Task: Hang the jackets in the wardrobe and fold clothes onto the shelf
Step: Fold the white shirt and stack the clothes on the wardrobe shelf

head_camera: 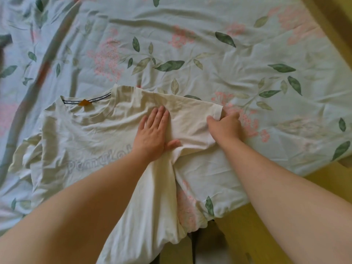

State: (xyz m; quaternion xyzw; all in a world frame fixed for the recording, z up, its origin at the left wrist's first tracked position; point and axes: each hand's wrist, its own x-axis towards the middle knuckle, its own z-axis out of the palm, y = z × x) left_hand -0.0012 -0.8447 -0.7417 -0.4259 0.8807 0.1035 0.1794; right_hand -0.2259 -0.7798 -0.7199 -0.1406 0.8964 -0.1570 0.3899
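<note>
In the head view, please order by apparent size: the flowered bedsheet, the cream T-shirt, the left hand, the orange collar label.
Largest to smallest:
1. flowered bedsheet
2. cream T-shirt
3. left hand
4. orange collar label
The hand lies flat on the shirt, so nearness to the camera hardly affects this order.

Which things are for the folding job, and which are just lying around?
For the job:
cream T-shirt
its sleeve, pinched at the hem by the right grip
left grip, pressing flat on the shirt

Just there:
floral bedsheet
yellow floor
</note>
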